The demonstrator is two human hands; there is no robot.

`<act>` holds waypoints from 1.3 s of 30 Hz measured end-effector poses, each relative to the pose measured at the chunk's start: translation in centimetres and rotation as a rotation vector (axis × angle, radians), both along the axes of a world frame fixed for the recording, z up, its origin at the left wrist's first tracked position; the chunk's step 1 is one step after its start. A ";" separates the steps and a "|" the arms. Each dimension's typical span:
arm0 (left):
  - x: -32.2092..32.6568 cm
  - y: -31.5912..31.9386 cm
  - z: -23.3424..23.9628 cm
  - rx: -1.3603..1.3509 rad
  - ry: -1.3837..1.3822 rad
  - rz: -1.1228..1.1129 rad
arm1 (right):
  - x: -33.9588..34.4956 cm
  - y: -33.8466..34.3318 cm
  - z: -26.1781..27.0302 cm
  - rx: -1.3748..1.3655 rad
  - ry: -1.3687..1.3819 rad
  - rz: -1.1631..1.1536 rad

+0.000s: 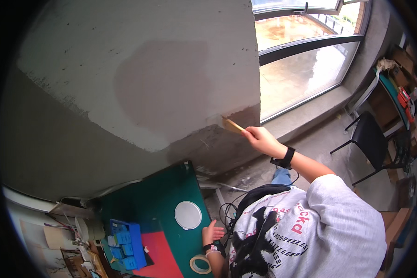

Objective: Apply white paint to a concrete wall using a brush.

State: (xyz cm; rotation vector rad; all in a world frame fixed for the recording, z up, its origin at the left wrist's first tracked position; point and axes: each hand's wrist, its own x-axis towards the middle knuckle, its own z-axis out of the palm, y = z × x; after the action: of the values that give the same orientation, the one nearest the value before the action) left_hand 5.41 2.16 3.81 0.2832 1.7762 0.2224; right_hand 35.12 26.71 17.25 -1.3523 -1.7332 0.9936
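My right hand (pixel 262 140) holds a flat tool with a pale wooden handle (pixel 235 125), perhaps a brush or scraper; its blurred head is at the wall. The plastered wall (pixel 90 52) has a light grey coat with a darker, damp-looking patch (pixel 163 83). Below its ragged edge the surface is darker grey (pixel 208 146). My left hand (pixel 213 232) is at the edge of a green-topped table (pixel 153 191), fingers apart and holding nothing. Near it on the table are a round white lid (pixel 188 215) and a roll of masking tape (pixel 200 264).
A blue organizer of small bins (pixel 127 245) and a red sheet (pixel 161 255) lie on the table. Black cables (pixel 229 213) hang between the table and me. A window (pixel 305 69) adjoins the wall; a black chair (pixel 370 139) and cluttered desk (pixel 394 93) stand right.
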 end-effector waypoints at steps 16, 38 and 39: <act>-0.1 0.1 -0.3 -0.017 0.040 -0.016 | 9.5 -2.8 -4.2 0.046 0.051 -0.430; -0.1 -0.1 -0.3 0.015 0.017 0.011 | -3.9 -3.9 -4.8 0.064 0.227 -0.253; -0.2 -0.1 -0.4 0.020 0.018 0.012 | -4.7 -3.8 -5.1 0.082 0.232 -0.241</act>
State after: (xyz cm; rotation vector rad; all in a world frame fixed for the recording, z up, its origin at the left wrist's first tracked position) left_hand 5.23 2.06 3.46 0.2895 1.7949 0.2468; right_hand 30.43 22.89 12.15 -1.3021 -1.3884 0.8946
